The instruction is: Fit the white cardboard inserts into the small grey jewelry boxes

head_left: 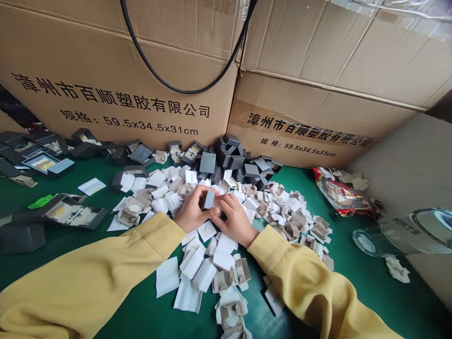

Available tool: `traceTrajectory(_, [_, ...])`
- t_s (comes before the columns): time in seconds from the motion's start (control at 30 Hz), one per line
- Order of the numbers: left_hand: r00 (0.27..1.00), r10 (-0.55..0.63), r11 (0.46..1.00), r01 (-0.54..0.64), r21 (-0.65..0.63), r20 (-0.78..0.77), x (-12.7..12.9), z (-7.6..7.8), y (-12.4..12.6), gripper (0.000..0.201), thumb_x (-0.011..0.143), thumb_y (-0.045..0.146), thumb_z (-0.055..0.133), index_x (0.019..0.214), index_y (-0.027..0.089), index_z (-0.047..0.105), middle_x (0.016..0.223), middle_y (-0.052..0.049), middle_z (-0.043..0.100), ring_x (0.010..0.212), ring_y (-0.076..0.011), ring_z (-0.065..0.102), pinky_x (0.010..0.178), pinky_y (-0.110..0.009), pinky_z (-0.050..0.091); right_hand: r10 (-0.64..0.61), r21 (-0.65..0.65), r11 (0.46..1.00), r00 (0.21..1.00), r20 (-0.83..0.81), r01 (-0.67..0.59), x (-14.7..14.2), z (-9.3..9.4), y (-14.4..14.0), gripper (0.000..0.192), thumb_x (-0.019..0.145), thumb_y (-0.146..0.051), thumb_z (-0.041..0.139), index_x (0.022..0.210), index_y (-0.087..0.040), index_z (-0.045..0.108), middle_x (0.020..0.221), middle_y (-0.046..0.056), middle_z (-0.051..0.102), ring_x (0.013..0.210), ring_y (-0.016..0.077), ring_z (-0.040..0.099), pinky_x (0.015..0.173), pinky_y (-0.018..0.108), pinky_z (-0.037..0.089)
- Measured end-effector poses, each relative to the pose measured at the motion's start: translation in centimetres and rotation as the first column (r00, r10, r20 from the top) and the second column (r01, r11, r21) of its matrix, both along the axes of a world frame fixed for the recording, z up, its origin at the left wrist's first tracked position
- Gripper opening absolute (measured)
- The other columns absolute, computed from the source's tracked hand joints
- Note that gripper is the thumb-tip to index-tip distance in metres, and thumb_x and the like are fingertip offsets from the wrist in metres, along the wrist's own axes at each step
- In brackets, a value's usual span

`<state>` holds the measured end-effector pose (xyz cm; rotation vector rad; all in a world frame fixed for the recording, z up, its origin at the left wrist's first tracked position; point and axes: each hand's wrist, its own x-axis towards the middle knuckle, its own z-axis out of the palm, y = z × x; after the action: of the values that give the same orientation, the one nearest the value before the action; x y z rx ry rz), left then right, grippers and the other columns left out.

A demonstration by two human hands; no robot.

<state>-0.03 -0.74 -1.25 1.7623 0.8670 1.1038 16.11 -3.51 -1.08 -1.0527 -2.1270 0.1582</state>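
Observation:
Over the heap of paper pieces in the middle, my left hand [192, 209] is wrapped round a small dark grey box [209, 200]. The box's lighter grey face points up toward me. On its other side, my right hand [235, 216] has its fingers curled in and its thumb against the box. Its fingertips are partly hidden. Beneath and around both hands lie white paper cards [192, 261] and folded cardboard inserts [231, 310]. Just behind them is a pile of similar dark grey boxes [229, 157].
Large brown cartons [123, 103] stand along the back, with a black cable [183, 91] hanging in front. Open grey boxes [76, 212] lie at the left. A red plastic packet [341, 193], a clear bottle [399, 233] and crumpled paper [397, 268] are on the right of the green table [134, 306].

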Motion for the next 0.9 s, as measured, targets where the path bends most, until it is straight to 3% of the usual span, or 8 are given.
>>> traceTrajectory(0.3, [1.000, -0.003, 0.992, 0.003, 0.126, -0.006, -0.2, 1.1, -0.5, 0.045, 0.080, 0.052, 0.051, 0.109, 0.019, 0.045, 0.117, -0.013, 0.054, 0.109, -0.0250, 0.053, 0.095, -0.041, 0.040, -0.004, -0.049, 0.999, 0.998, 0.056, 0.007, 0.4, -0.3, 0.3, 0.048, 0.081, -0.045, 0.059, 0.119, -0.016, 0.050, 0.101, 0.012, 0.062, 0.092, 0.0247, 0.057, 0.079, 0.040, 0.049])
traceTrajectory(0.57, [0.965, 0.183, 0.976, -0.155, 0.153, -0.187, 0.0, 1.7, -0.8, 0.029, 0.080, 0.020, 0.048, 0.109, 0.020, 0.048, 0.120, -0.008, 0.058, 0.115, -0.0212, 0.051, 0.101, -0.040, 0.038, -0.151, -0.026, 0.988, 0.988, 0.027, 0.152, 1.1, -0.5, 0.7, 0.046, 0.082, -0.030, 0.058, 0.125, -0.021, 0.047, 0.116, 0.012, 0.054, 0.105, 0.0252, 0.055, 0.083, 0.038, 0.052])
traceTrajectory(0.77, [0.955, 0.235, 0.966, -0.209, 0.153, -0.180, 0.2, 1.2, -0.6, 0.012, 0.080, 0.020, 0.048, 0.091, 0.022, 0.048, 0.113, -0.007, 0.063, 0.106, -0.0209, 0.058, 0.092, -0.039, 0.044, -0.140, -0.043, 0.989, 0.987, 0.076, 0.143, 1.0, -0.4, 0.5, 0.042, 0.083, -0.021, 0.055, 0.124, -0.024, 0.048, 0.122, 0.010, 0.051, 0.104, 0.0229, 0.057, 0.080, 0.035, 0.054])
traceTrajectory(0.9, [0.934, 0.288, 0.949, -0.248, 0.195, -0.213, 0.2, 0.8, -0.5, 0.011, 0.081, 0.020, 0.047, 0.092, 0.022, 0.048, 0.103, -0.006, 0.063, 0.097, -0.0198, 0.060, 0.088, -0.037, 0.046, -0.090, -0.067, 0.993, 0.995, 0.043, 0.092, 0.9, -0.2, 0.4, 0.040, 0.083, -0.026, 0.055, 0.122, -0.023, 0.047, 0.123, 0.010, 0.052, 0.103, 0.0230, 0.058, 0.079, 0.034, 0.053])
